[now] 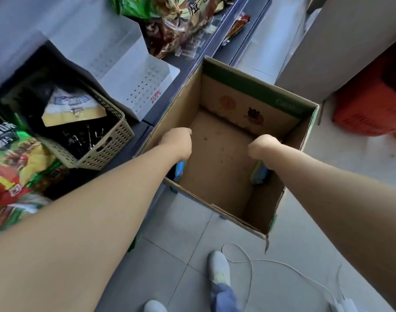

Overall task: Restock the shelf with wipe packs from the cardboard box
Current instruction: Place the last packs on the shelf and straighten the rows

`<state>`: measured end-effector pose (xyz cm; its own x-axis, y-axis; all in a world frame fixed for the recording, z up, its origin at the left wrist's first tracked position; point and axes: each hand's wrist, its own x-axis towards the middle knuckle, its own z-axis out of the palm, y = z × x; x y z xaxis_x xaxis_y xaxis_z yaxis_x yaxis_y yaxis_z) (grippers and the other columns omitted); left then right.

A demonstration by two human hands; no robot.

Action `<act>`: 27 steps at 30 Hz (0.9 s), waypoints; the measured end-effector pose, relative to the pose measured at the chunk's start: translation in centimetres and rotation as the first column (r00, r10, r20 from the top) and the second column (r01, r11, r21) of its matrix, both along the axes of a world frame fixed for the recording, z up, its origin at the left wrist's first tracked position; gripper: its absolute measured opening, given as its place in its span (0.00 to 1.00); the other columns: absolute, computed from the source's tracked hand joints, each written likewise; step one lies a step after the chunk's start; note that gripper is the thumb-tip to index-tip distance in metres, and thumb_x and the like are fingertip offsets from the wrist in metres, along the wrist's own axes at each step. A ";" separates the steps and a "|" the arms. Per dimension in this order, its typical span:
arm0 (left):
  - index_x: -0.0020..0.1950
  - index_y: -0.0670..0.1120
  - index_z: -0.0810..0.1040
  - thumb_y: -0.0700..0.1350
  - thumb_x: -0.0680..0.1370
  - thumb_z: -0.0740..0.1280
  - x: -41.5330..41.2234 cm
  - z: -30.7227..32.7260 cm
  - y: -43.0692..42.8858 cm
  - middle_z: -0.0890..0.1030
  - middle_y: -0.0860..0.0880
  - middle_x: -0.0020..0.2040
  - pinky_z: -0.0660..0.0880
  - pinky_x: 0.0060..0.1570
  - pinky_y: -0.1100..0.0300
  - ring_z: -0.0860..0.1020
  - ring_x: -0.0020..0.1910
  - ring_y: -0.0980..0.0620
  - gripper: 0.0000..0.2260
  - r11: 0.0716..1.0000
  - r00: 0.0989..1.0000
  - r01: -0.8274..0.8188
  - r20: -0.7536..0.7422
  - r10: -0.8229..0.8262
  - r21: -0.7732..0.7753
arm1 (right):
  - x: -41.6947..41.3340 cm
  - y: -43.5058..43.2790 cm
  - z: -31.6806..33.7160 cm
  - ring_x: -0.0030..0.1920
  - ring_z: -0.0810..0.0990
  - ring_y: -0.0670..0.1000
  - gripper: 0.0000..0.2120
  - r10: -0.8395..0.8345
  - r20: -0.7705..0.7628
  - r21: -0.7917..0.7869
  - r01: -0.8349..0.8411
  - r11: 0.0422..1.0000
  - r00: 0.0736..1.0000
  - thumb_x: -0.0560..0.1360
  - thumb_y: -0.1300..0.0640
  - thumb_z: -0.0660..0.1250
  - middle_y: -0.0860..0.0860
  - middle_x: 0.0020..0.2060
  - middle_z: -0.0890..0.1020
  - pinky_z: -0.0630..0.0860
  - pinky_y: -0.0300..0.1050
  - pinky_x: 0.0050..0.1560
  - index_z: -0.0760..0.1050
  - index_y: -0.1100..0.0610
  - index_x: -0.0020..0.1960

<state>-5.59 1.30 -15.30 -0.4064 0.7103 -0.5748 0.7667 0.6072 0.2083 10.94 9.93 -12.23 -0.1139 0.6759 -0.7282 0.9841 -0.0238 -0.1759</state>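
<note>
An open cardboard box (217, 86) stands on the tiled floor against the shelf, its brown bottom mostly bare. Both my arms reach down into it. My left hand (178, 143) is bent over at the box's left wall, fingers hidden, closed on a blue wipe pack (180, 171) that shows just below the wrist. My right hand (263, 147) is bent the same way near the right wall, closed on a blue and yellow wipe pack (260, 174). An empty white perforated shelf tray (143, 86) sits left of the box.
A beige basket (102, 149) with a pale pack and dark items sits on the shelf left of the box. Snack bags (17, 158) lie at far left and further up the shelf. A red crate (368, 109) stands right. A white cable (248, 260) and my shoe (217, 266) are on the floor.
</note>
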 end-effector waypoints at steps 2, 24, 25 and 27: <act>0.69 0.47 0.71 0.32 0.75 0.60 0.1 -0.9 0.3 0.72 0.42 0.68 0.73 0.60 0.52 0.73 0.65 0.40 0.23 0.998 0.998 0.054 -0.037 -0.055 -0.027 | -0.3 0.1 -0.7 0.67 0.70 0.61 0.17 -0.022 -0.036 -0.009 0.021 1.000 0.999 0.79 0.64 0.57 0.63 0.64 0.73 0.68 0.49 0.66 0.69 0.68 0.67; 0.52 0.48 0.72 0.28 0.76 0.54 1.0 21.2 -1.1 0.69 0.45 0.49 0.67 0.28 0.60 0.70 0.40 0.47 0.17 0.921 0.930 -0.204 0.359 0.076 0.332 | -0.4 -2.5 18.3 0.56 0.78 0.60 0.15 0.005 -0.454 0.398 0.198 0.896 0.891 0.76 0.66 0.57 0.59 0.55 0.79 0.76 0.53 0.58 0.79 0.62 0.56; 0.51 0.48 0.71 0.28 0.76 0.54 0.9 23.8 -1.6 0.69 0.46 0.46 0.65 0.27 0.60 0.69 0.36 0.48 0.16 0.916 0.942 -0.179 0.331 0.054 0.359 | -0.4 -3.1 20.8 0.56 0.77 0.60 0.15 0.019 -0.483 0.417 0.210 0.884 0.876 0.76 0.66 0.57 0.58 0.54 0.79 0.76 0.53 0.59 0.79 0.62 0.56; 0.51 0.48 0.72 0.28 0.75 0.54 1.0 29.1 -3.0 0.69 0.47 0.41 0.62 0.27 0.61 0.66 0.31 0.50 0.16 0.907 0.968 -0.113 0.249 0.009 0.407 | -0.3 -4.5 25.7 0.52 0.77 0.57 0.15 0.028 -0.548 0.438 0.258 0.861 0.836 0.75 0.67 0.56 0.56 0.49 0.77 0.76 0.51 0.56 0.79 0.60 0.54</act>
